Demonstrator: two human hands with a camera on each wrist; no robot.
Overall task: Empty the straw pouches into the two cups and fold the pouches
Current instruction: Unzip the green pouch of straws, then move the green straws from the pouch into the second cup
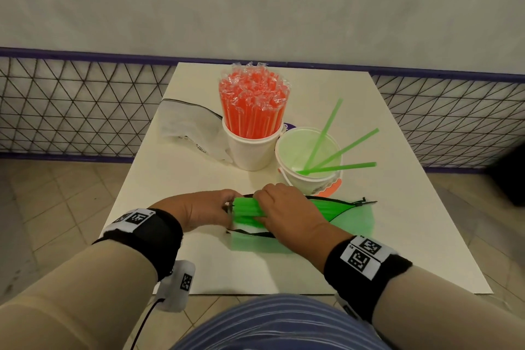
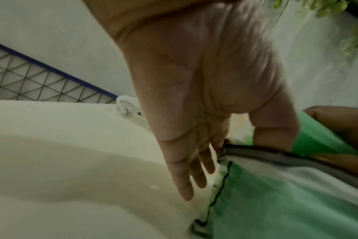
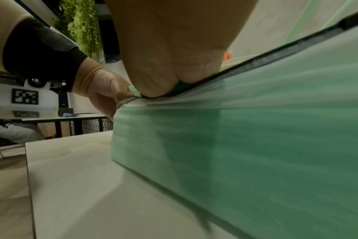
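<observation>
A clear zip pouch [image 1: 326, 212] full of green straws lies across the table's front. My right hand [image 1: 277, 204] reaches into its open mouth and grips a bundle of green straws [image 1: 245, 212]; the straw tips [image 3: 134, 92] peek out under my right hand [image 3: 169, 64]. My left hand [image 1: 210, 209] holds the pouch's left end, with its thumb [image 2: 276, 129] on the pouch's black zip edge [image 2: 255, 149] and the other fingers straight. Behind stand a white cup [image 1: 250, 153] packed with wrapped red straws [image 1: 252, 99] and a second cup [image 1: 306, 182] holding three green straws [image 1: 341, 152].
An empty clear pouch [image 1: 187, 125] lies flat at the back left, beside the red-straw cup. The white table [image 1: 369, 250] ends close to my body. A wire-mesh fence [image 1: 71, 105] with a purple rail runs behind it, below a plain wall.
</observation>
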